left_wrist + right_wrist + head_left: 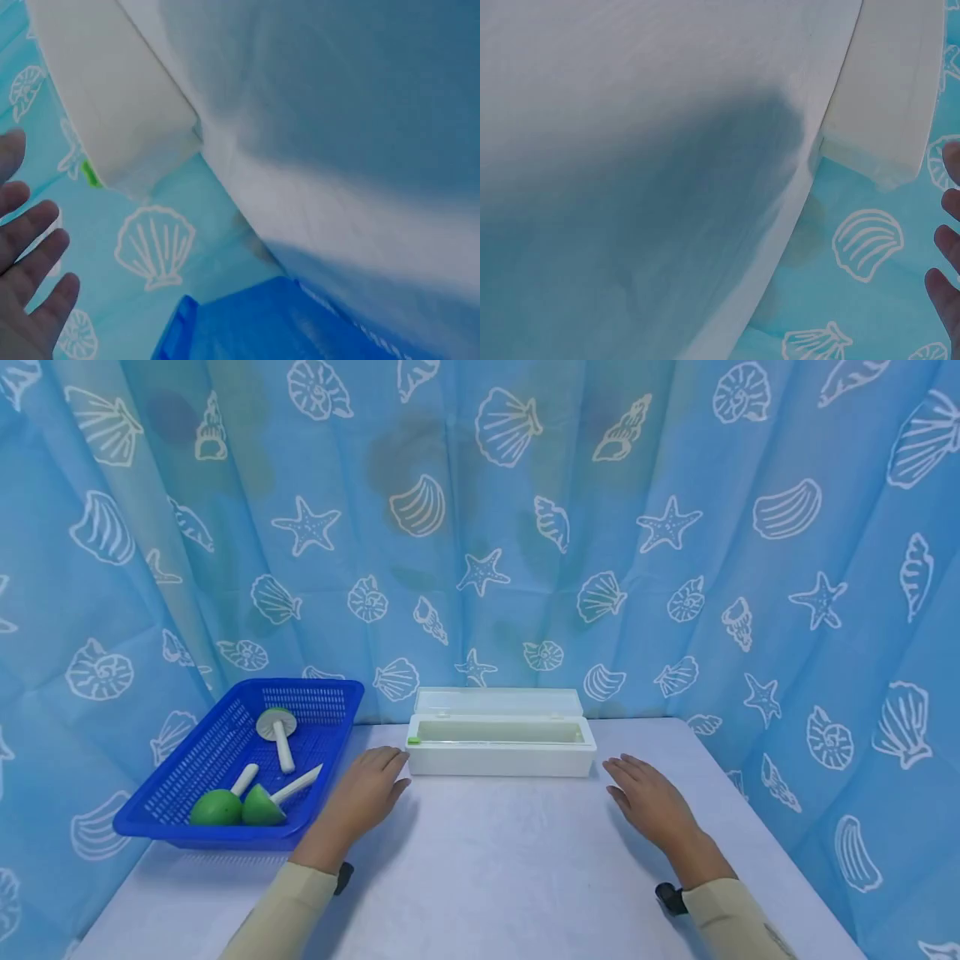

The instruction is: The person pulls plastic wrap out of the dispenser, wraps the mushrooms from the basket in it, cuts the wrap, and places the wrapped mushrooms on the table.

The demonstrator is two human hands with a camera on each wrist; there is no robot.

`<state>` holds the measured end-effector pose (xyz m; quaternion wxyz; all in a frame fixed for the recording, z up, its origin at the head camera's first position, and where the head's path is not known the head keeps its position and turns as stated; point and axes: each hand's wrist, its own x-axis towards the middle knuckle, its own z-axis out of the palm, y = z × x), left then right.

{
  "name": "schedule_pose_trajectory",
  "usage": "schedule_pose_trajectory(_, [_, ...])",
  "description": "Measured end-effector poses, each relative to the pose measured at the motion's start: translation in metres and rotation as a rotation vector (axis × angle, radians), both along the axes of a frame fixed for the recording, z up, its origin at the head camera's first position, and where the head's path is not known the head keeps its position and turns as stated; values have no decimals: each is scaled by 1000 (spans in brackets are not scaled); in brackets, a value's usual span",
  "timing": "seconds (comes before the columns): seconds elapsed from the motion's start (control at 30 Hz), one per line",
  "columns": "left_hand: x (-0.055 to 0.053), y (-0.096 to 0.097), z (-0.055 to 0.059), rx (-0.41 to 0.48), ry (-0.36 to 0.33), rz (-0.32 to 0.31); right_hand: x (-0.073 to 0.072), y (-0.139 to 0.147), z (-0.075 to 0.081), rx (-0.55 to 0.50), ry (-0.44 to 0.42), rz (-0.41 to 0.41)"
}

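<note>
1. The white box (502, 760) sits near the back edge of the table (510, 860), between the two hands; its long axis runs left to right, roughly level with the back edge, and its long front wall faces the person.
2. Its lid (498, 702) stands raised along the back long side, tipped away from the person, so the long trough opens upward; a small green tab (413, 741) marks the front left corner.
3. The left hand (369, 783) is near the box's left end, fingers extended and slightly apart in the wrist view; it grips nothing.
4. The right hand (648, 800) is just beside the right end, fingers extended toward the box; it too has hold of nothing.
5. The blue basket (225, 837) stands on the table at the left, beyond the left forearm; three mushroom-shaped pieces lie in it, green caps with white stems; the back piece (283, 747) points its stem toward the person, the front left piece (217, 807) and front right piece (264, 806) point theirs back and right.
6. A blue shell-print curtain (480, 627) hangs behind the table; beige sleeves (288, 910) cover both forearms.
</note>
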<state>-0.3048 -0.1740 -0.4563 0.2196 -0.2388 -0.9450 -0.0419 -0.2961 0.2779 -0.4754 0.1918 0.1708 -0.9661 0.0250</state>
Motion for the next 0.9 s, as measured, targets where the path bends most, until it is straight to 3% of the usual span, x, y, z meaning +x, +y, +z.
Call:
schedule_pose_trajectory(0.2, [-12, 10, 2, 39, 75, -42, -9, -6, -2, -64, 75, 25])
schedule_pose_trajectory(0.37, [-25, 16, -3, 52, 125, -81, -18, -15, -7, -116, 86, 44])
schedule_pose_trajectory(0.67, [-47, 27, -2, 25, 123, -100, -36, -33, -1, -143, 100, 77])
schedule_pose_trajectory(0.9, [-66, 38, 1, -1, 101, -115, -65, -41, 6, -103, 55, 115])
